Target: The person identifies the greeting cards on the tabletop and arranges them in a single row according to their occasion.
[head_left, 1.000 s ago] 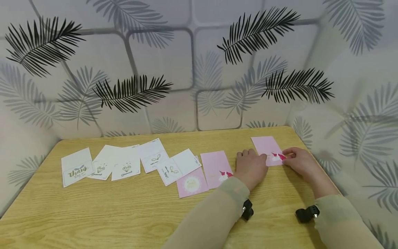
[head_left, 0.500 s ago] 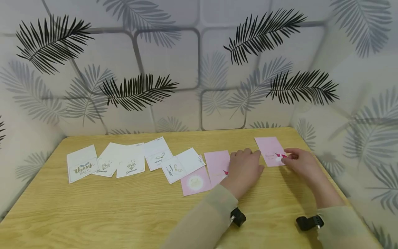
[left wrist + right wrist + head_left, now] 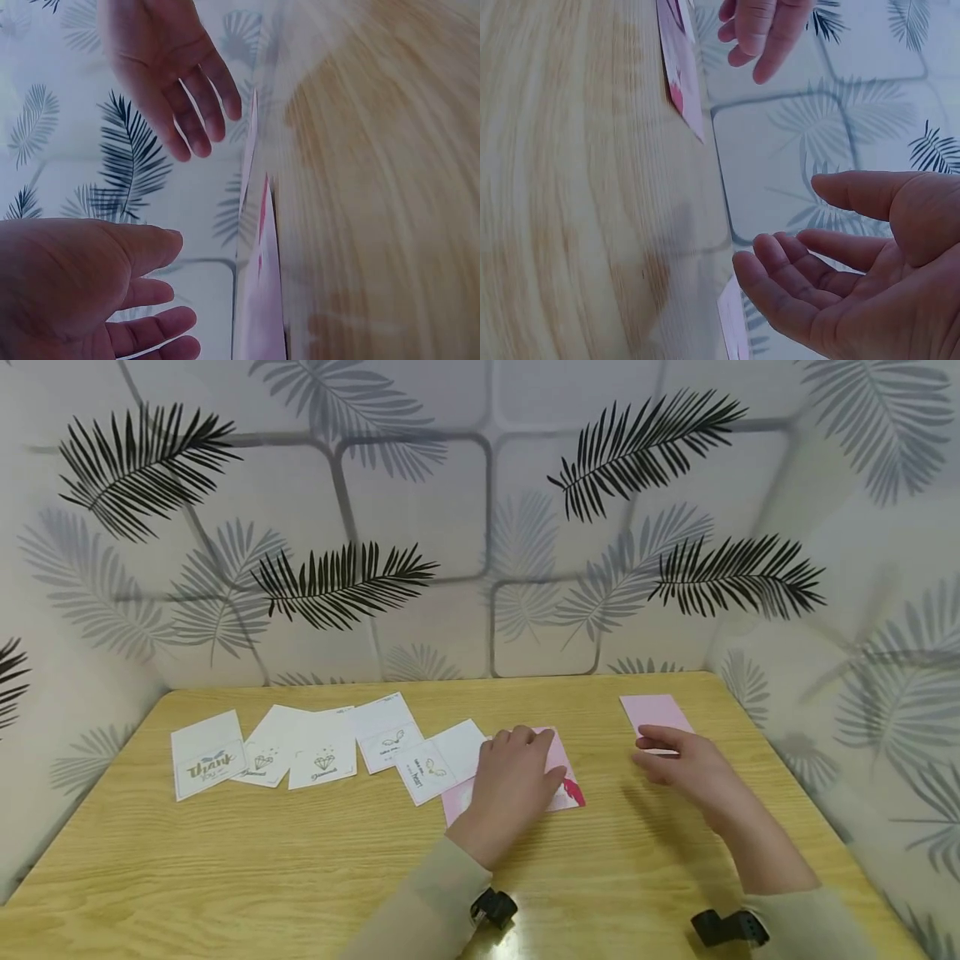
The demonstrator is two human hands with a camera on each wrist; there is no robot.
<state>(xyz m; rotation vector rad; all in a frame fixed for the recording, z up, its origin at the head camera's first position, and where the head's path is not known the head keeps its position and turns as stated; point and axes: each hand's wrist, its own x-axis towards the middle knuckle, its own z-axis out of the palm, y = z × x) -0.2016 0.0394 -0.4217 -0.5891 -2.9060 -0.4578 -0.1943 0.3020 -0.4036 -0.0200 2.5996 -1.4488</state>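
My left hand (image 3: pixel 513 789) hovers over two pink cards in the middle, its fingers relaxed and holding nothing. Beneath it, one pink card with a red motif (image 3: pixel 561 752) shows its right side, and another pink card (image 3: pixel 453 806) shows only a corner. My right hand (image 3: pixel 697 777) is in the air in front of a separate pink card (image 3: pixel 656 710) at the back right, covering that card's lower part in the head view. In the right wrist view, thumb and fingers (image 3: pixel 787 289) are apart with nothing between them.
Left of the pink cards lies a row of white cards, some overlapping: a "thank you" card (image 3: pixel 210 768), two diamond cards (image 3: pixel 324 760) and two wing cards (image 3: pixel 442 756). All lie on the wooden table (image 3: pixel 300 868), against a leaf-patterned wall (image 3: pixel 465 627).
Both hands have come away from the far-right pink card. The left hand moved left over the middle pink cards; the right hand let go and drew back toward the front.
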